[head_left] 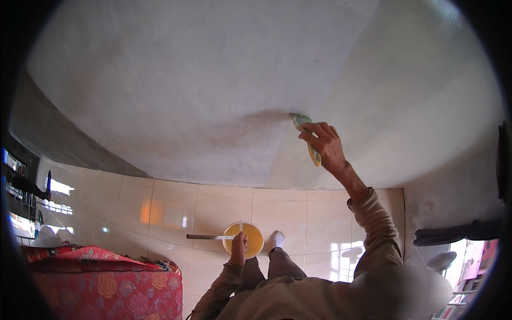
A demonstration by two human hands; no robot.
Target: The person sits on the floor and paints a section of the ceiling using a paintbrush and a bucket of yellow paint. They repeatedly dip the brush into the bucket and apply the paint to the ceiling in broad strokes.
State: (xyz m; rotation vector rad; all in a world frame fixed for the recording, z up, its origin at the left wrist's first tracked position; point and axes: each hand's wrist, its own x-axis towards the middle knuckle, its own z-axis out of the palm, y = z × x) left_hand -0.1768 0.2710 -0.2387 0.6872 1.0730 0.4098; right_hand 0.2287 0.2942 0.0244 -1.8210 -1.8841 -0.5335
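Note:
My right hand (326, 146) grips a paintbrush (314, 154) with a yellowish handle, its bristles pressed to the grey wall (213, 80) in front of me. Low down, my left hand (239, 249) is closed around what looks like the pale handle of a round bucket (256, 240), which holds yellow liquid. From the bucket's left side juts a long flat bar (205, 237), dark at its outer end; what it is I cannot tell. The bucket hides my left foot, while my right foot (278, 239) in a light sock shows beside it.
Shiny cream tiles (224, 205) cover the floor up to the wall's base. Lower left is furniture under red flowered cloth (112, 282). Along the right side hangs a dark cloth (458, 232). The wall is darker at the left and has a greenish-grey area (405, 106) at the right.

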